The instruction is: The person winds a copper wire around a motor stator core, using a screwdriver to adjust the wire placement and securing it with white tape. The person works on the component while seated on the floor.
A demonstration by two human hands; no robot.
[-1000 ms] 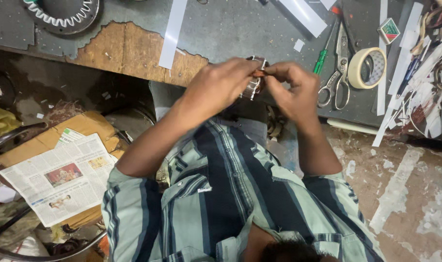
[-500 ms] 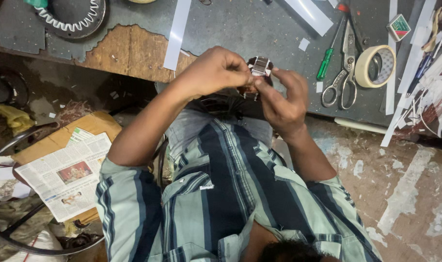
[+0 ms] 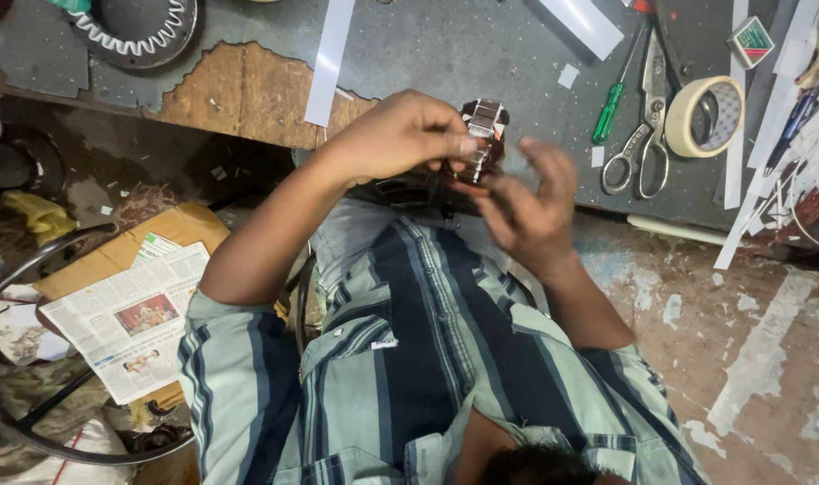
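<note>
Since the earlier frame the right hand (image 3: 528, 208) has come off the small metal part (image 3: 484, 126) and opened up; half a second back it was pinched in against it, now its fingers are spread and blurry, hanging just below and right of the piece. From where I'm watching, the left hand (image 3: 393, 136) is closed around that part, thumb and fingertips clamped on its left side. It's a little silver-and-dark thing with ribbed plates, held upright in the air just over the near edge of the table (image 3: 445, 49), above the person's lap. Can't make out finer detail on it, too small.

Rest of the scene: the table is grey with a big worn patch showing bare wood (image 3: 239, 90) on the left. Over on the right there's a green-handled screwdriver (image 3: 614, 106), a pair of scissors (image 3: 643, 135) right beside it, and a roll of masking tape (image 3: 701, 115) next to those. White paper strips (image 3: 330, 63) are scattered about, one long one lying across the wood patch. Far left there's a round toothed metal ring (image 3: 140, 36).

Down on the floor at left a newspaper (image 3: 131, 323) sits on brown cardboard (image 3: 113, 251). The person's wearing a striped green and navy shirt (image 3: 409, 359).
</note>
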